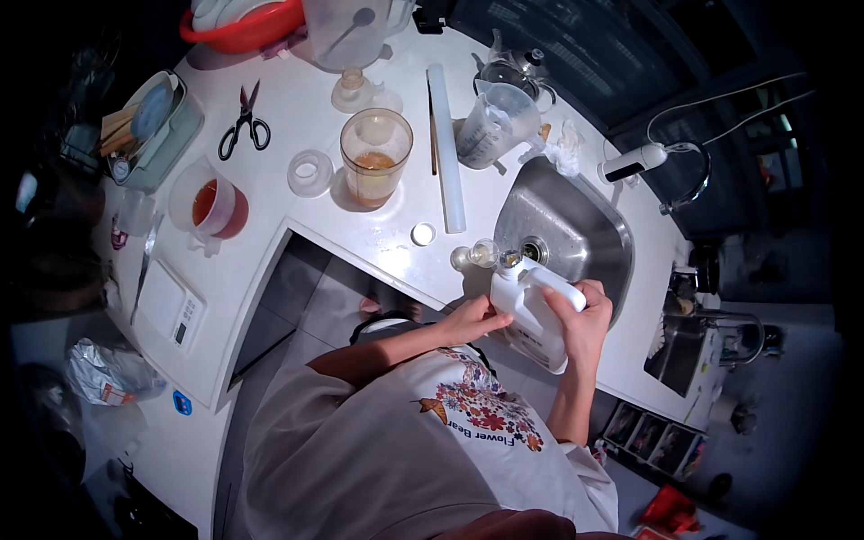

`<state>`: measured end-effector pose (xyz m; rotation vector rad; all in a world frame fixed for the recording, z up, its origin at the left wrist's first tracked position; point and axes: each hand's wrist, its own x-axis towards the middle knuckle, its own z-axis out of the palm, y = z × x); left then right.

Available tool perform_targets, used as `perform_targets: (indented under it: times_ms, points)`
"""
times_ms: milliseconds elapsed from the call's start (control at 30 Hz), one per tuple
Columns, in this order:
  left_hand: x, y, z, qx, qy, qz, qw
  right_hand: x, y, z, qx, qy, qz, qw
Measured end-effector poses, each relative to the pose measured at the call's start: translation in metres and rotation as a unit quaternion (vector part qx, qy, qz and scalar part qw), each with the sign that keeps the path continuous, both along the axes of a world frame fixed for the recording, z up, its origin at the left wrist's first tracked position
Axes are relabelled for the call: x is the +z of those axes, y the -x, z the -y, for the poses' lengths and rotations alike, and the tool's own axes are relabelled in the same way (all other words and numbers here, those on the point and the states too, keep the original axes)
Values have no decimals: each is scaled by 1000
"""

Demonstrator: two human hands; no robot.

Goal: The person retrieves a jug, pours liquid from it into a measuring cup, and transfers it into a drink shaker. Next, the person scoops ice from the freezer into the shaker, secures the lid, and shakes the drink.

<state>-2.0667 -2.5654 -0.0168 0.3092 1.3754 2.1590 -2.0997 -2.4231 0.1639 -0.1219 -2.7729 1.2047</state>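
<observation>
A white plastic jug [533,326] with a built-in handle is tilted at the counter's front edge beside the sink. My right hand [583,317] is closed around its handle. At the jug's left side, my left hand [472,322] holds its body with fingers and thumb pressed together; part of the grip is hidden. The jug's open mouth is close to a small clear glass [483,253] on the counter; I cannot tell whether they touch or liquid flows. A round white cap [423,234] lies to the left of the glass.
The steel sink [605,243] adjoins the jug on the right. Behind stand a tall cup of amber liquid [373,175], a long pale tube [446,153] and a measuring jug [495,126]. Farther left are scissors [245,126], a jug of red liquid [216,207] and a scale [167,304].
</observation>
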Motion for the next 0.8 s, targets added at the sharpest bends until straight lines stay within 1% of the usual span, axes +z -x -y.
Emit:
perform_targets:
  times_ms: [167, 267, 367, 467, 500, 567, 667, 767, 800]
  points:
    - [3, 0, 2, 21, -14, -17, 1000, -3, -2, -1, -11, 22, 4, 1000]
    - [3, -2, 1, 26, -20, -8, 999, -3, -2, -1, -15, 25, 6, 1000]
    - [-4, -2, -1, 27, -21, -14, 999, -4, -2, -2, -17, 28, 6, 999]
    - [-5, 0, -1, 39, -14, -36, 998, -5, -4, -5, -18, 46, -1, 999]
    - [-2, 1, 1, 43, 10, -47, 998, -6, -5, -7, -19, 54, -4, 998]
    - [5, 3, 6, 49, 58, -69, 995, -7, -9, -10, -23, 79, -20, 996]
    - [19, 3, 10, 46, 55, -39, 997, -13, -14, -20, -15, 136, -54, 989]
    - [18, 4, 21, 33, 7, -2, 999, -23, -22, -32, -24, 204, -79, 975]
    - [18, 2, 26, 64, 56, 0, 996, -26, -25, -36, -32, 228, -85, 969]
